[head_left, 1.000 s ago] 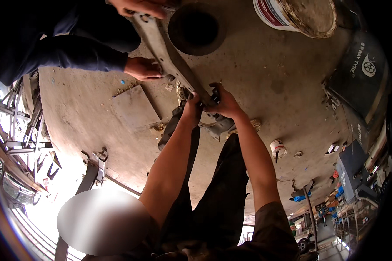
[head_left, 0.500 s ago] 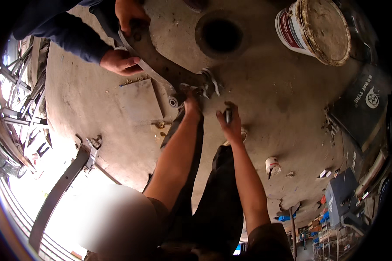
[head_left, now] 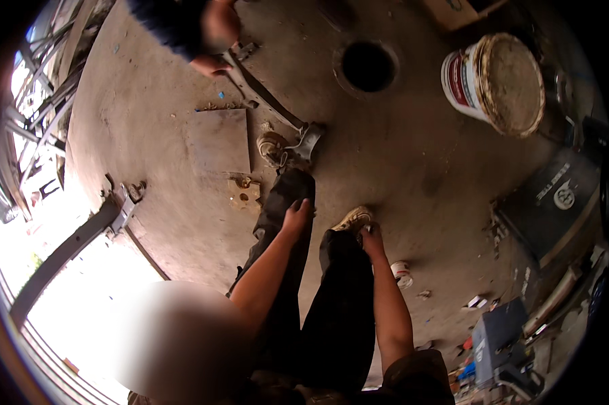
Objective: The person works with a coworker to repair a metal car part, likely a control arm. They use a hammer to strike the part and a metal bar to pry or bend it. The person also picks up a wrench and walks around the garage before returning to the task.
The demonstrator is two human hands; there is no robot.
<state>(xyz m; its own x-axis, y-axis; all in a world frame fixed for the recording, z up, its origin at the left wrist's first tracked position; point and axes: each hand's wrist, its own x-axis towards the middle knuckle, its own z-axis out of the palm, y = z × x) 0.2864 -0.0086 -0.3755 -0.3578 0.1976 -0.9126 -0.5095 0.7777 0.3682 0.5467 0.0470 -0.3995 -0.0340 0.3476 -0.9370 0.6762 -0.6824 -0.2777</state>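
My left hand [head_left: 295, 219] hangs in front of my left trouser leg, below the knee. Its fingers are curled and their inner side is hidden. Beside my right shoe [head_left: 353, 219] is my right hand [head_left: 371, 241], closed, with a small dark bit showing at its fingers that I cannot name. Beyond my left shoe [head_left: 271, 147] a curved metal arm [head_left: 267, 100] lies on the floor, its broad bent end [head_left: 308, 142] nearest me. A co-worker's hand [head_left: 210, 65] in a dark blue sleeve touches its far end.
A square metal plate [head_left: 222, 140] and a holed block [head_left: 245, 194] lie left of my left shoe. Far ahead is a round floor hole [head_left: 368, 66]. A large bucket [head_left: 463, 84] stands far right; a small tub [head_left: 401, 275] sits near my right forearm.
The metal arm has gone down to the floor, and my left hand has left it and drawn back toward me. My right hand has also come down and back. The co-worker leans over the far end.
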